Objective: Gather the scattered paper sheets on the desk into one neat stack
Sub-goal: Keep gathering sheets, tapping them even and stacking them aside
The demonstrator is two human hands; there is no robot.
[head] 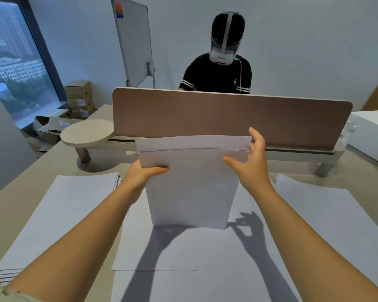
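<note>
A bundle of white paper sheets stands upright on its bottom edge in the middle of the desk. My left hand grips its left edge, thumb in front. Along the bundle's right edge my right hand has its fingers spread and straight, with the fingertips near the top corner. Loose sheets lie flat under the bundle. A stack of sheets lies on the left, its edges fanned at the near corner. One more sheet lies on the right.
A brown divider panel runs across the desk behind the paper, on a low shelf with a round end. A person wearing a headset sits beyond it. A white box stands at the far right; cardboard boxes stand at the far left.
</note>
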